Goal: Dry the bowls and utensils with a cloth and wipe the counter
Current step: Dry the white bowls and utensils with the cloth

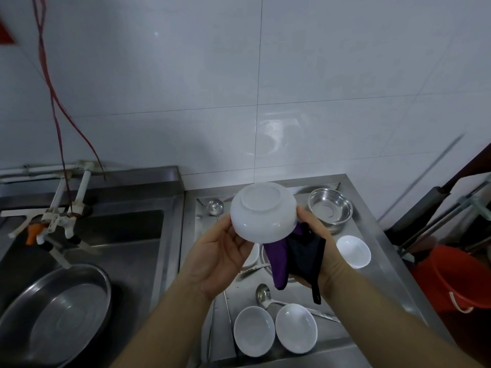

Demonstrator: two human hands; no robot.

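A white bowl [263, 211] is held bottom-up above the steel counter [382, 272]. My left hand [221, 257] grips its left side. My right hand [317, 247] holds a purple and black cloth [295, 257] against the bowl's lower right side; the cloth hangs down over the palm. On the counter lie two white bowls [254, 331] [296, 328] near the front, a smaller white bowl [353, 251] at the right, a steel bowl [330, 206] at the back, a ladle [215, 207] at the back left and a spoon [263, 294] in the middle.
A steel sink [111, 243] lies to the left, with white taps [57, 221] and a large steel basin [57, 312] in it. A red bucket [457, 277] stands right of the counter. More dishes sit partly hidden under my hands. White tiles cover the wall behind.
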